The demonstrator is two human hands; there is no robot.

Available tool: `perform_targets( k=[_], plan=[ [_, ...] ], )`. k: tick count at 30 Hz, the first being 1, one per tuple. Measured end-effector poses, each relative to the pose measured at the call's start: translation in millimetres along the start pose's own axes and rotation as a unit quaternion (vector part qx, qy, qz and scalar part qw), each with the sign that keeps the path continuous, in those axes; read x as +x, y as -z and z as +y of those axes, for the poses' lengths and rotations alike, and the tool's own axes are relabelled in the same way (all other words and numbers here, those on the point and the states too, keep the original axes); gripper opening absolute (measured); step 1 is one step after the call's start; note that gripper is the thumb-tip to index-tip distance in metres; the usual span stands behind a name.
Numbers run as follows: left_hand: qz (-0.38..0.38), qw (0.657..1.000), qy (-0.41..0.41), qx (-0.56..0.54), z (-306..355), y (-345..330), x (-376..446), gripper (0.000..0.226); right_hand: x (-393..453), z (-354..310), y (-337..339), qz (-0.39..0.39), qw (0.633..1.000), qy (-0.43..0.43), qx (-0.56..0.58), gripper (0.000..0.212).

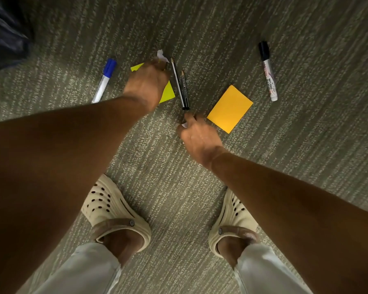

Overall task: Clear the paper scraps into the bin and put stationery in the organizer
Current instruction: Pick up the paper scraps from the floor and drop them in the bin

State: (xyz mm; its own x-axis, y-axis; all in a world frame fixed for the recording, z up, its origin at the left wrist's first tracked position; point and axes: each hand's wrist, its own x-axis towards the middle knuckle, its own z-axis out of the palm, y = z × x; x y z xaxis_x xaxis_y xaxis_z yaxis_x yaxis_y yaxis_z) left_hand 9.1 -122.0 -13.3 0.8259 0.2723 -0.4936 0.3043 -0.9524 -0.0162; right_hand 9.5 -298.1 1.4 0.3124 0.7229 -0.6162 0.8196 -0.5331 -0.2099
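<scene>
A person bends over a carpeted floor (pixel 306 145), both hands reaching down. The left hand (pixel 147 83) pinches a white paper scrap (pixel 162 55) above a yellow sticky pad (pixel 168 92); the right hand (pixel 200 139) curls round another small scrap (pixel 184 125). Two pencils (pixel 182 85) lie between the hands, near an orange pad (pixel 229 109), a blue marker (pixel 104 80) and a black marker (pixel 268 71).
</scene>
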Motion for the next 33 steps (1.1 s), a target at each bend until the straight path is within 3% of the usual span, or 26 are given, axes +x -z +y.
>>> perform_targets(
  k=[3, 8, 11, 14, 20, 26, 29, 33],
  plan=[
    [0.013, 1.0, -0.007, 0.003, -0.8, -1.4, 2.0, 0.052, 1.2, -1.3, 1.4, -0.021, 1.0, 0.019, 0.009, 0.029],
    [0.042, 0.998, -0.036, 0.035, -8.9, 3.0, 11.2, 0.025, 4.1, -3.6, -1.3, -0.032, 0.998, 0.029, 0.036, 0.032],
    [0.0, 0.995, -0.088, 0.054, -14.8, 8.1, 28.4, 0.022, 5.3, -0.5, -1.7, -0.042, 0.998, 0.034, 0.045, 0.033],
    [-0.02, 0.998, -0.065, 0.011, -16.0, 15.1, 38.1, 0.02, 5.5, 2.0, -1.6, -0.047, 0.997, 0.033, 0.053, 0.03],
    [-0.014, 0.998, -0.034, 0.058, -15.9, 26.2, 30.9, 0.018, 6.3, 7.1, 5.7, -0.052, 0.996, 0.01, 0.067, 0.024],
    [0.0, 1.0, -0.022, -0.002, -18.1, 30.6, -9.7, 0.024, 3.4, 9.4, 40.4, -0.003, 0.999, -0.004, 0.046, 0.027],
    [0.011, 0.998, -0.043, -0.046, -20.3, 39.9, -44.8, 0.026, 6.8, 1.5, 69.0, 0.037, 0.998, 0.012, 0.04, 0.028],
    [0.022, 0.995, -0.014, -0.098, -36.9, 56.9, -80.3, 0.037, 19.5, -17.6, 112.6, 0.08, 0.995, 0.048, 0.026, 0.03]
  ],
)
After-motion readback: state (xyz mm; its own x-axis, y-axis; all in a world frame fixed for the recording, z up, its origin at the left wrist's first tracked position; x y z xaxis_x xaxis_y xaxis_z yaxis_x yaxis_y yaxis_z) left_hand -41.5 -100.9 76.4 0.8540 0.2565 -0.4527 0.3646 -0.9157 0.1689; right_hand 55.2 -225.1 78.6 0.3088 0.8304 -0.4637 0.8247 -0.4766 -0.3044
